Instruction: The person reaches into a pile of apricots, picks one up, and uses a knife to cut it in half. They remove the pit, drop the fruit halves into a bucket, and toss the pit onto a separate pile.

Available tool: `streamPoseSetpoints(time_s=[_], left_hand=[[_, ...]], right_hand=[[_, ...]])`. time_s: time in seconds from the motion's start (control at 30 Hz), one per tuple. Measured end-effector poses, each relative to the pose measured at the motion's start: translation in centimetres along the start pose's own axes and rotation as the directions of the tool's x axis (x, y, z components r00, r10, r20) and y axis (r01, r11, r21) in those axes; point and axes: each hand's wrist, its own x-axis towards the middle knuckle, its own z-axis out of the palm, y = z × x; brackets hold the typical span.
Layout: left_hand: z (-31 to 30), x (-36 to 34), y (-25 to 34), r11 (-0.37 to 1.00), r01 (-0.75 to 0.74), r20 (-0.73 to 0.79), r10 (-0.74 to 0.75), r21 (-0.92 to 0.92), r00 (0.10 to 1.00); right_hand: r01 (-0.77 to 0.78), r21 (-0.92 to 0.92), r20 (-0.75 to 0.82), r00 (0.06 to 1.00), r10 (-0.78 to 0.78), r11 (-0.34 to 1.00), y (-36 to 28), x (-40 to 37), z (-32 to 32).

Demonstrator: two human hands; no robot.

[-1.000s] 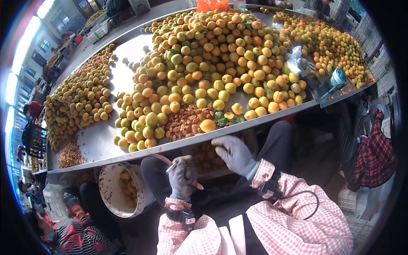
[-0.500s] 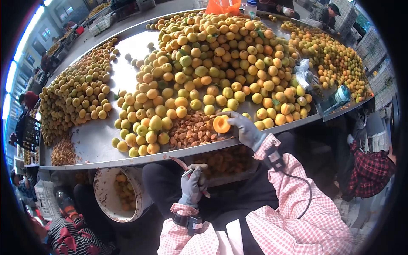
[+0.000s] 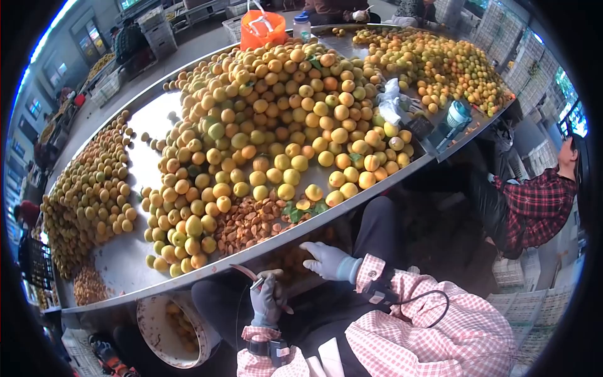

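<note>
My left hand (image 3: 268,303), in a grey glove, is closed around a slim curved tool (image 3: 244,271) with reddish ends, in front of the table edge. My right hand (image 3: 328,261), also gloved, hangs just below that edge with fingers stretched to the left and nothing visible in them. Beneath it, in shadow, lie orange-brown pieces that are hard to make out. On the table a brown heap of pits (image 3: 246,225) lies before the large pile of apricots (image 3: 257,135). A small apricot (image 3: 303,205) rests among green leaves (image 3: 293,212) beside the pits.
A white bucket (image 3: 200,342) with fruit inside stands at lower left. On the metal table (image 3: 119,267) are an orange bag (image 3: 264,36), a clear bottle (image 3: 301,26), a plastic bag (image 3: 391,103) and a teal-lidded container (image 3: 459,114). A person in a checked shirt (image 3: 540,201) sits at right.
My right hand has come down off the table edge, and the apricot half it held is out of it. The view has turned to the right. My left hand keeps the tool.
</note>
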Motion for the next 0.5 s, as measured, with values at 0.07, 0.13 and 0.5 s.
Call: streamPoseSetpoints(time_s=[0.07, 0.13, 0.5], left_hand=[[-0.2, 0.1, -0.2, 0.999, 0.016, -0.015, -0.016, 0.027, 1.000], [0.4, 0.2, -0.2, 0.995, 0.027, -0.028, -0.025, 0.097, 0.999], [1.5, 1.0, -0.5, 0.930, 0.244, -0.031, -0.245, 0.274, 0.969]], right_hand=[[-0.004, 0.402, 0.046, 0.999, -0.015, 0.916, -0.4, 1.2, -2.1], [0.219, 0.058, -0.285, 0.939, -0.194, 0.974, -1.4, 2.8, -6.8], [-0.018, -0.264, -0.689, 0.703, -0.176, 0.964, 3.8, 14.8, -20.6]])
